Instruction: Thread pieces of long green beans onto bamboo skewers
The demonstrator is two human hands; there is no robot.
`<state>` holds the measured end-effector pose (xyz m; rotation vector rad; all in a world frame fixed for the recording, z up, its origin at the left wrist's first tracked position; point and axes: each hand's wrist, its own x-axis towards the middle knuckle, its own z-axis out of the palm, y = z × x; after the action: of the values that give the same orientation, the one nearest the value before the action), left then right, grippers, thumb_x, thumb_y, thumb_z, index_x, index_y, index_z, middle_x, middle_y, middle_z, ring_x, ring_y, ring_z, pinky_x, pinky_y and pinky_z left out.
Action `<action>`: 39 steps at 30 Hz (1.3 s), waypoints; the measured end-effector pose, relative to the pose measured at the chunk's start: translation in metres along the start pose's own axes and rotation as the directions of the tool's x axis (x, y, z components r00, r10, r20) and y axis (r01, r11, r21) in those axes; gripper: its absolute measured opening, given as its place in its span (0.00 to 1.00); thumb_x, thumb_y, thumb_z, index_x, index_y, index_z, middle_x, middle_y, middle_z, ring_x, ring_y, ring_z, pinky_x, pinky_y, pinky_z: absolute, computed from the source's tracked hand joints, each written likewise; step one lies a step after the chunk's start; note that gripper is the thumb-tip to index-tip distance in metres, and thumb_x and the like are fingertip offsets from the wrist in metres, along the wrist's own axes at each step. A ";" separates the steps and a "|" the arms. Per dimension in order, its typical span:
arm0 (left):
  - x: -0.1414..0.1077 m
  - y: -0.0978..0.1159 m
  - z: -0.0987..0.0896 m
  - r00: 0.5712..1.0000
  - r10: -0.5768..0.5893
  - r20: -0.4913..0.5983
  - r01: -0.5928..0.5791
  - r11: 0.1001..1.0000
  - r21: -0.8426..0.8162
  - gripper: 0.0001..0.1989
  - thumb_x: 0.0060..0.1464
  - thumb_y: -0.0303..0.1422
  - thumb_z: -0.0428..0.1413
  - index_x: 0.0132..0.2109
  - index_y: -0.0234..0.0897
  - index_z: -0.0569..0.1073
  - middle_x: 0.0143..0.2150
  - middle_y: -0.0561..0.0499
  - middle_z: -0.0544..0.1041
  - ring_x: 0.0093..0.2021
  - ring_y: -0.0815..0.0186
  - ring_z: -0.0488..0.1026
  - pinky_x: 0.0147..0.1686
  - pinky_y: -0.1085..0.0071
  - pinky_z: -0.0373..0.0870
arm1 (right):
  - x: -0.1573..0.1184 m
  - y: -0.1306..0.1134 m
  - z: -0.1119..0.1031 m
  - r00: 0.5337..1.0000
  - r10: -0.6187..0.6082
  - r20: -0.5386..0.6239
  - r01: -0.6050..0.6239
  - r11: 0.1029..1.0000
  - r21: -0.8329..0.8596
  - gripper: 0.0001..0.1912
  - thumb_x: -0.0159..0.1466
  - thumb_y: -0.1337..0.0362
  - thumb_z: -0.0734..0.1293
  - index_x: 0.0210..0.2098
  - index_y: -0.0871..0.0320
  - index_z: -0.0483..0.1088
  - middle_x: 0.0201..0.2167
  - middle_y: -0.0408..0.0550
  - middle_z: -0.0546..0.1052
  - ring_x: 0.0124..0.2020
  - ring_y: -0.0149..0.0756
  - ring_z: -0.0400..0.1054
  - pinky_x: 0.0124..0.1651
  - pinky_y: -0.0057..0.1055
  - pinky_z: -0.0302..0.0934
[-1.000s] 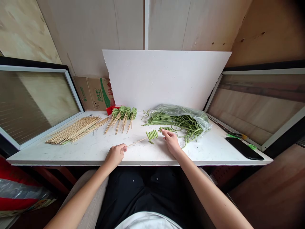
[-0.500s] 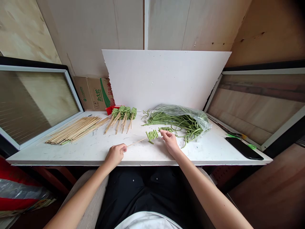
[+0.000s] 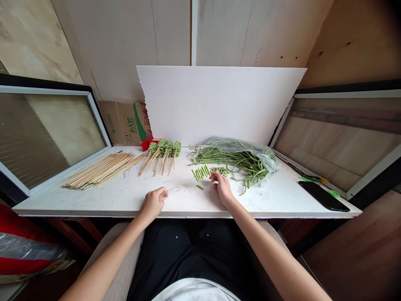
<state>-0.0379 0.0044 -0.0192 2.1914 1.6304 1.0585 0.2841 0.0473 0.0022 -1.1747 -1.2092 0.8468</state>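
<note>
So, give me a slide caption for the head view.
Left hand holding a skewer threaded with green bean pieces, right hand at its far end, long beans behind.

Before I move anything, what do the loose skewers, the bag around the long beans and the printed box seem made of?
Loose skewers: probably bamboo or wood, matt and bare; pale tan sticks.
Bag: thin clear plastic, glossy; it creases, and the long beans show through.
Printed box: likely cardboard, dull brown under green and red print; whether corrugated, I cannot tell.
</note>
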 end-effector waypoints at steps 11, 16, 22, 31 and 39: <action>0.000 0.001 -0.001 1.000 0.003 -0.008 -0.003 1.000 0.004 0.12 0.61 0.27 0.47 0.35 0.40 0.75 0.34 0.50 0.81 0.34 0.62 0.77 0.37 0.70 0.66 | -0.024 -0.006 0.016 0.915 -0.273 0.297 0.400 0.702 -0.589 0.10 0.65 0.52 0.73 0.34 0.49 0.85 0.34 0.57 0.80 0.47 0.57 0.64 0.48 0.46 0.57; -0.001 0.005 -0.002 1.000 -0.001 -0.015 0.001 1.000 0.011 0.12 0.60 0.26 0.48 0.34 0.40 0.74 0.33 0.50 0.80 0.33 0.63 0.76 0.36 0.71 0.66 | -0.010 -0.007 0.002 0.934 -0.284 0.217 0.355 0.810 -0.467 0.10 0.64 0.53 0.72 0.34 0.50 0.84 0.36 0.55 0.82 0.47 0.55 0.67 0.52 0.48 0.57; -0.001 0.003 -0.001 1.000 -0.006 -0.006 0.006 1.000 0.014 0.12 0.62 0.27 0.47 0.34 0.40 0.74 0.32 0.51 0.79 0.32 0.63 0.75 0.36 0.71 0.65 | 0.017 -0.006 -0.027 0.998 -0.057 0.037 0.057 0.998 0.001 0.23 0.53 0.43 0.78 0.38 0.54 0.82 0.40 0.55 0.83 0.41 0.49 0.72 0.45 0.42 0.62; -0.001 -0.004 0.003 0.999 0.001 0.033 -0.002 1.000 0.021 0.12 0.63 0.29 0.47 0.35 0.40 0.74 0.34 0.50 0.81 0.34 0.62 0.76 0.36 0.70 0.66 | 0.018 -0.006 -0.036 0.994 0.068 0.085 -0.088 0.963 0.256 0.28 0.53 0.36 0.76 0.38 0.54 0.79 0.45 0.51 0.81 0.42 0.41 0.70 0.36 0.30 0.58; -0.001 -0.002 0.002 1.000 0.003 0.029 -0.004 1.000 0.029 0.12 0.62 0.28 0.48 0.35 0.40 0.75 0.34 0.50 0.81 0.34 0.62 0.77 0.36 0.70 0.66 | 0.020 -0.006 -0.036 0.992 0.088 0.095 -0.111 0.956 0.273 0.27 0.52 0.36 0.77 0.35 0.52 0.78 0.44 0.50 0.81 0.42 0.42 0.70 0.36 0.30 0.59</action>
<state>-0.0380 0.0047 -0.0218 2.2183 1.6402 1.0052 0.3223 0.0572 0.0140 -0.9852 -1.0623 1.1125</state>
